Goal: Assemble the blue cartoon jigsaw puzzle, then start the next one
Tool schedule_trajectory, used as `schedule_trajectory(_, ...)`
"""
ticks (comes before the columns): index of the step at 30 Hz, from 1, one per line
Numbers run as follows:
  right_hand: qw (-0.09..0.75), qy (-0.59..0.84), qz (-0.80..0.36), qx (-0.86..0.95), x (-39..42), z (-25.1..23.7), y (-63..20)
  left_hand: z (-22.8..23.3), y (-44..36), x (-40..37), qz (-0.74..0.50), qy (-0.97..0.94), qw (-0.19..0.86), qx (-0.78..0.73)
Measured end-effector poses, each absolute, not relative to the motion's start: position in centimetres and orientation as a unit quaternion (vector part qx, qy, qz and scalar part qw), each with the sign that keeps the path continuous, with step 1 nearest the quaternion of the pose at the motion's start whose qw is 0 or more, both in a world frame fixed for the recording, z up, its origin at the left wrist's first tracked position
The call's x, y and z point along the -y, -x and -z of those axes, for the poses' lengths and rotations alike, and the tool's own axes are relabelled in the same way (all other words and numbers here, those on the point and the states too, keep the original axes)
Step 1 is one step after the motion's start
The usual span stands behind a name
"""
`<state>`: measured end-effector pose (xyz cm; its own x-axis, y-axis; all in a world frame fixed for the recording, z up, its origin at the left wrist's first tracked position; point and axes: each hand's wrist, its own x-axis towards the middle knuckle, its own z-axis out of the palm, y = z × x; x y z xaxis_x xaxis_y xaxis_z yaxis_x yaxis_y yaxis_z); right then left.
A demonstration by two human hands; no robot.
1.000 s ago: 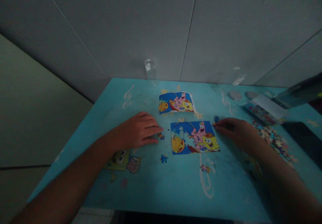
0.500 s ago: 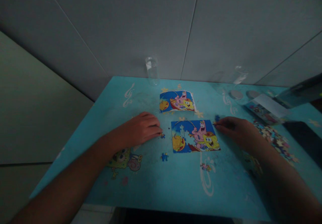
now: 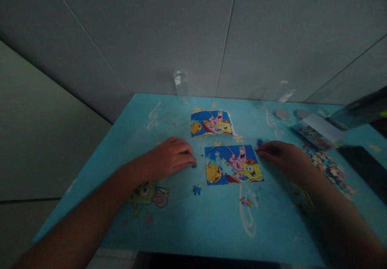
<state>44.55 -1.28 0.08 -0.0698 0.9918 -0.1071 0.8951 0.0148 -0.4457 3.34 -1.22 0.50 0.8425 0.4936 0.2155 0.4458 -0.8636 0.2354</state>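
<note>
A jigsaw puzzle [image 3: 248,166] with cartoon figures lies partly assembled on the table, with gaps left of its middle showing the tabletop. To its left, my left hand [image 3: 173,156] rests closed, its fingertips on a small puzzle piece [image 3: 194,165]. My right hand [image 3: 279,154] is at the puzzle's right edge, thumb and fingers pinching a small piece [image 3: 257,149]. Just beyond those fingertips lies a blue piece [image 3: 259,142]. Another blue piece [image 3: 196,189] sits left of the puzzle's lower corner, and a multicoloured piece [image 3: 246,201] lies below the puzzle.
Behind the puzzle lies a reference picture [image 3: 211,123]. A clear jar [image 3: 182,87] stands by the wall, another [image 3: 286,91] farther right near two round lids [image 3: 281,114]. At right are a small box [image 3: 317,132], heaped loose pieces [image 3: 328,168] and a dark flat object [image 3: 363,164].
The view has shifted slightly. Both hands stay in nearly the same places beside the puzzle, and the puzzle looks unchanged.
</note>
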Motion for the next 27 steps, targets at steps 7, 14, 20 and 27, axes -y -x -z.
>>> schedule_trajectory(7,0.126,0.671,-0.209,0.7,1.4,-0.5,-44.2,-0.2,-3.4,1.2,-0.152,-0.939,0.153,-0.269)
schedule_trajectory(14,0.247,0.62,-0.183,0.722,3.3,-1.6,-41.1,-0.3,-7.7,3.6,-0.326,-0.8,0.289,-0.412)
schedule_trajectory(20,0.311,0.478,-0.426,0.702,6.6,-2.0,-34.6,0.2,-12.3,6.4,-0.388,-0.729,0.385,-0.412)
schedule_trajectory(27,0.314,0.498,-0.449,0.672,5.7,-1.2,-34.8,1.1,-12.3,6.3,-0.372,-0.806,0.256,-0.382)
